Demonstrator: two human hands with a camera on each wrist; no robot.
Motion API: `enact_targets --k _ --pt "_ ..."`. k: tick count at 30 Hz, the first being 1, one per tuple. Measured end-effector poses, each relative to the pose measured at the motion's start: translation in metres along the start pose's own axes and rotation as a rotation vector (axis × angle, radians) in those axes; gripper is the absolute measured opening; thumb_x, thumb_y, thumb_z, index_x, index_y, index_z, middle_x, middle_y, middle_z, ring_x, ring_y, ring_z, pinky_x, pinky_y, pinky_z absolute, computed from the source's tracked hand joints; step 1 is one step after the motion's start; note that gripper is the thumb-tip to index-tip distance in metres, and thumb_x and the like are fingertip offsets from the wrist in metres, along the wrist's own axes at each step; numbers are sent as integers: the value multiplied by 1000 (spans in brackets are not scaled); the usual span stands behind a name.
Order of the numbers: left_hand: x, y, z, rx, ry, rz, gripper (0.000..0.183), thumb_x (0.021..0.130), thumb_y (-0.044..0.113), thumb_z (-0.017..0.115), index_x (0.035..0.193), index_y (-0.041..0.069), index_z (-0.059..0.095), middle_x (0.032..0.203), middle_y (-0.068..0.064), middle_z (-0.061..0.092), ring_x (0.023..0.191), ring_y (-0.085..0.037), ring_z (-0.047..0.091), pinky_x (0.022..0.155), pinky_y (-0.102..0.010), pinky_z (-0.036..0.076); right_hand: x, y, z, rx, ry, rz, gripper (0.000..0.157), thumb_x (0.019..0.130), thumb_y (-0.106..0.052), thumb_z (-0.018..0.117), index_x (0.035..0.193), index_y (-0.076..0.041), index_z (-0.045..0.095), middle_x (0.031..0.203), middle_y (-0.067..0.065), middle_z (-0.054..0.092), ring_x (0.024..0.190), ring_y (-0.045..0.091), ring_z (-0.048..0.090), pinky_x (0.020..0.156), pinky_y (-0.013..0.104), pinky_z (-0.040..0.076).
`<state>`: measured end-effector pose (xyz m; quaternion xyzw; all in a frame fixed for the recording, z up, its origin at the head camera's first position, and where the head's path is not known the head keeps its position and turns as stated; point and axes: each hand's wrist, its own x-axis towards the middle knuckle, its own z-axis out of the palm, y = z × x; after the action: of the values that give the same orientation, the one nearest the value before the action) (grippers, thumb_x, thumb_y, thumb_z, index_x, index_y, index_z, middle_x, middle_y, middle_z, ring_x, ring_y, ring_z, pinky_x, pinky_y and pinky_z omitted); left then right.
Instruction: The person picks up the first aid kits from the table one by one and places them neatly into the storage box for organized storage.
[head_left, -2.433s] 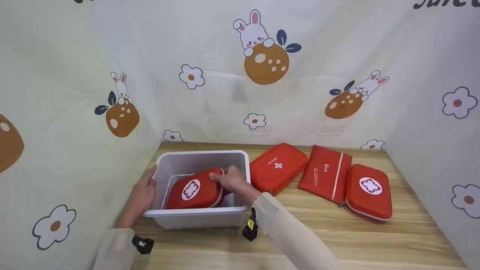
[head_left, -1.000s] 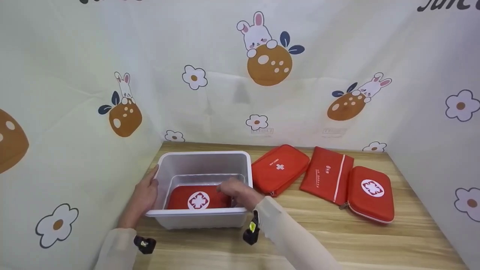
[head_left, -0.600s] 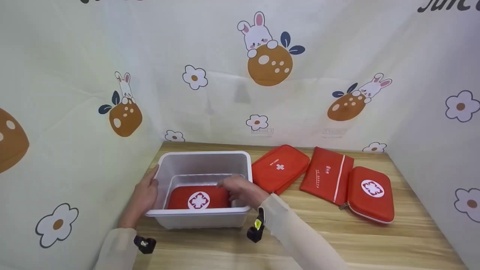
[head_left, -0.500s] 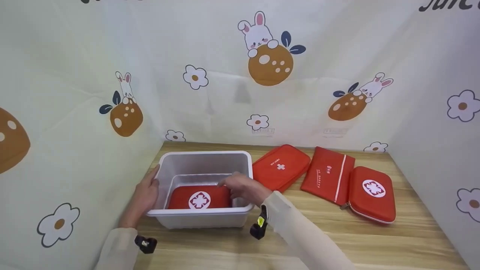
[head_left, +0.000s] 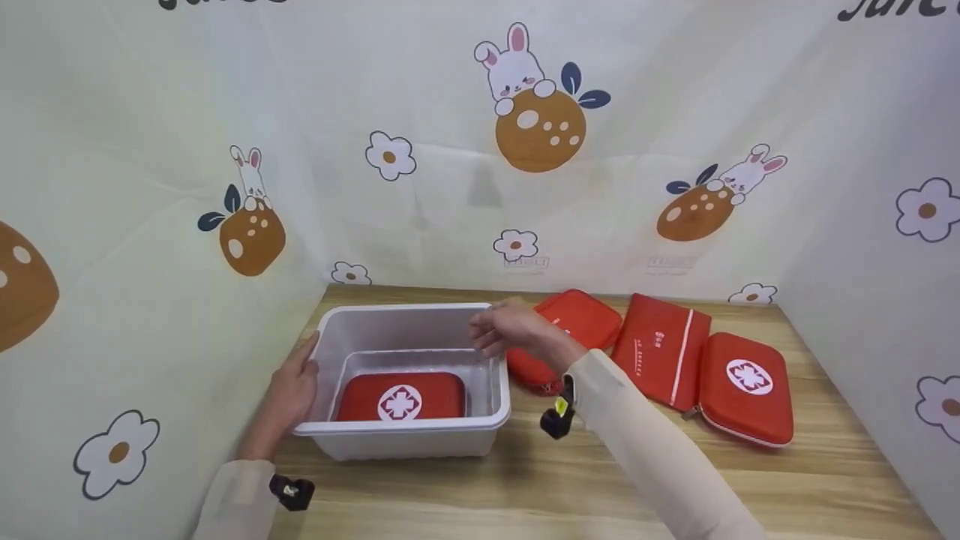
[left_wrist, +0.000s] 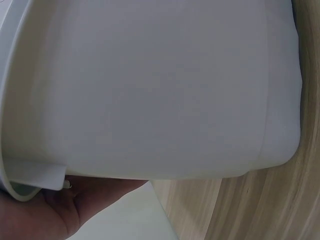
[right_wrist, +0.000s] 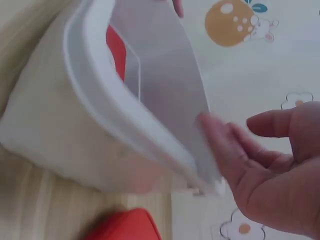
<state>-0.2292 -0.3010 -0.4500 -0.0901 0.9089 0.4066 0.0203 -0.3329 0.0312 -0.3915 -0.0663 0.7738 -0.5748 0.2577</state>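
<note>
A white plastic bin (head_left: pixel 397 442) stands at the left of the wooden table. Inside it lies a red first-aid case (head_left: pixel 435 394) with a white round emblem, flat on the bottom. My left hand (head_left: pixel 294 386) grips the bin's left rim; in the left wrist view that hand (left_wrist: pixel 45 215) sits at the rim's corner beside the outer wall. My right hand (head_left: pixel 514 330) hovers over the bin's right rim, holding nothing. In the right wrist view its fingers (right_wrist: pixel 225 145) are loosely bent, with the thumb apart.
Right of the bin lie a red zipped first-aid case (head_left: pixel 589 319), partly behind my right hand, a flat red pouch (head_left: pixel 652 352) with a white stripe, and another red emblem case (head_left: pixel 750 405). Printed curtains (head_left: pixel 420 210) enclose the table at the back and both sides.
My right hand first lowered the emblem case into the bin and let it go. It has since risen up and to the right, out of the bin. My left hand has stayed at the rim.
</note>
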Motion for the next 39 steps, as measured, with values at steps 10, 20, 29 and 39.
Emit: enact_targets --k 10,20,29,39 --pt "-1 -1 0 22 47 24 56 106 16 23 162 12 16 167 -21 15 155 -42 10 127 -57 11 18 37 -53 -229 464 -55 22 90 -21 68 96 -2 76 84 3 69 68 11 52 55 20 41" --pt "-1 0 1 -5 21 -16 56 107 18 23 162 15 11 168 -19 11 156 -41 7 127 -59 9 19 88 -105 -205 514 100 37 96 -27 68 125 -9 55 122 13 60 106 26 61 90 34 60" --pt "-1 1 2 -22 18 -25 56 108 20 24 163 18 11 169 -16 11 156 -41 6 126 -60 10 26 123 -123 -327 655 111 71 90 -37 73 144 -6 39 142 19 41 127 34 43 113 52 44" --pt "-2 -1 1 -9 26 -8 56 108 20 23 162 17 12 169 -16 12 156 -40 7 127 -58 9 31 144 -125 -431 643 118 94 89 -41 74 153 4 22 147 27 29 133 44 29 118 59 33"
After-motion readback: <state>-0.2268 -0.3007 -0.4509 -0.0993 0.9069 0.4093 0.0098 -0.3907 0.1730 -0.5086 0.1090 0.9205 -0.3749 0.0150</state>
